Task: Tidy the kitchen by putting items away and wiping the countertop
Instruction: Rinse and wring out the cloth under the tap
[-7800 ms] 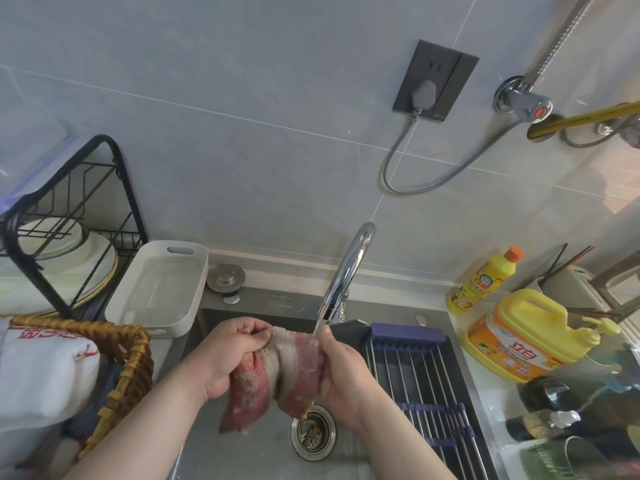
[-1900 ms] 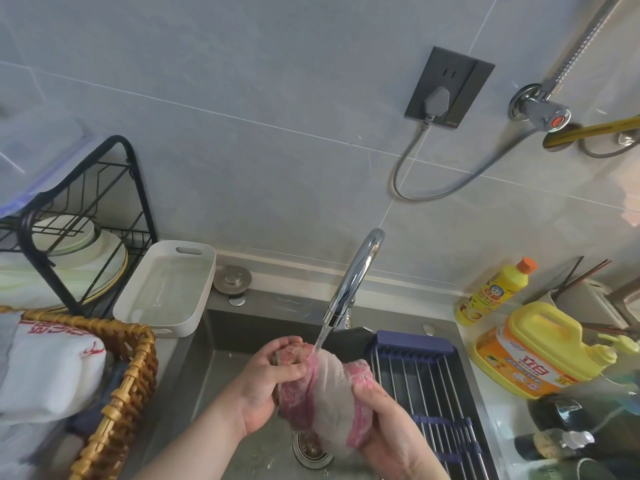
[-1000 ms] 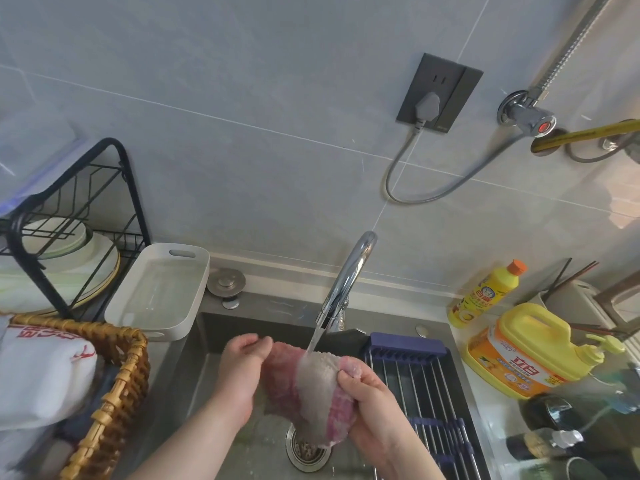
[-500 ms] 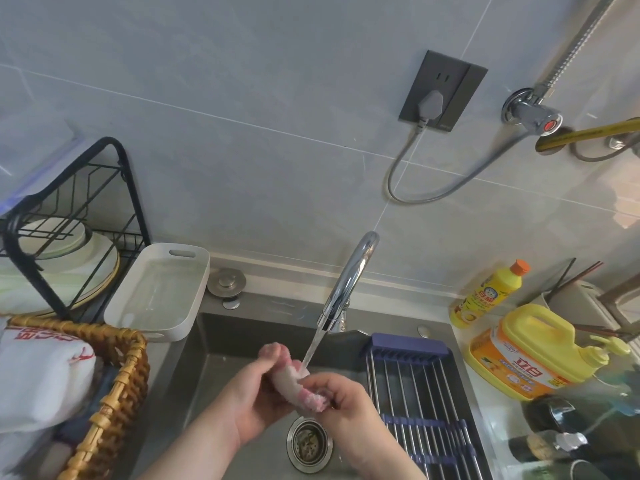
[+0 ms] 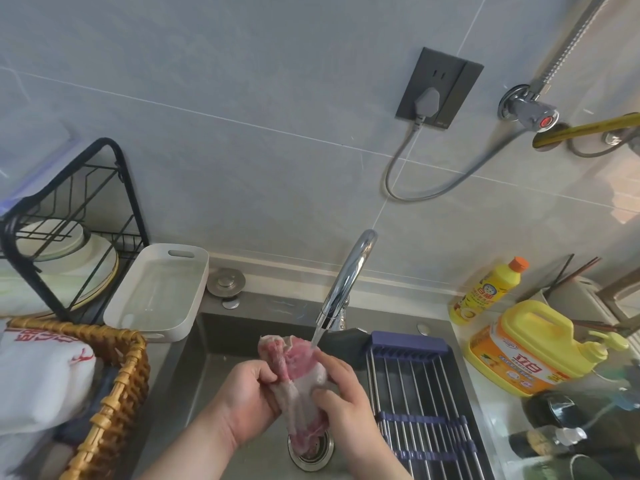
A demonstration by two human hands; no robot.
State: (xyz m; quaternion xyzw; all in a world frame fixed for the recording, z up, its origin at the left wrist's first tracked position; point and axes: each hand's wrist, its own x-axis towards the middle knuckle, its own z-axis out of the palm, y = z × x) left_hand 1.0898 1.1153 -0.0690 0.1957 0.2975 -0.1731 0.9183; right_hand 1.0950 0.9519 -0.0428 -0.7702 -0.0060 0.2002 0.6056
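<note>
A wet pink and white cloth [image 5: 299,379] is bunched lengthwise between both hands over the steel sink [image 5: 194,368]. My left hand [image 5: 251,398] grips its left side and my right hand [image 5: 341,398] grips its right side. Water runs from the chrome tap [image 5: 346,282] onto the top of the cloth. The cloth's lower end hangs over the drain [image 5: 310,452].
A purple-framed roll-up rack [image 5: 419,393] covers the sink's right part. Two yellow detergent bottles [image 5: 530,348] stand on the right counter. A white tray [image 5: 159,292], a black dish rack [image 5: 69,230] and a wicker basket [image 5: 114,393] sit to the left.
The cloth was tightly balled between the hands half a second ago; it now stands taller, stretched lengthwise, with its top under the running water.
</note>
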